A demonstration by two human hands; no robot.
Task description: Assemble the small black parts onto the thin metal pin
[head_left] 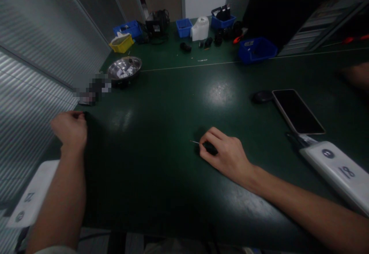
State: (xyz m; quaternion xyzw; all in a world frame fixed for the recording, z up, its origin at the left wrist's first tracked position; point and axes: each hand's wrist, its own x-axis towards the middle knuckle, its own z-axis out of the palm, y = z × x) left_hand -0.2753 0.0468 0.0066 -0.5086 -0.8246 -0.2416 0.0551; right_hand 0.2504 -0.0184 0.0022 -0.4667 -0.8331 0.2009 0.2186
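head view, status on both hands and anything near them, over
Right hand pinching thin silvery metal rod. Left hand curled, contents unclear. Black-screened rectangular phone lying off to the right.

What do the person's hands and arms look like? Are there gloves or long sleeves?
No gloves! The left hand and right hand are bare, and I see no watch on either wrist. The left forearm is bare down to a pale greyish sleeve edge; the right forearm is bare as far as it shows.
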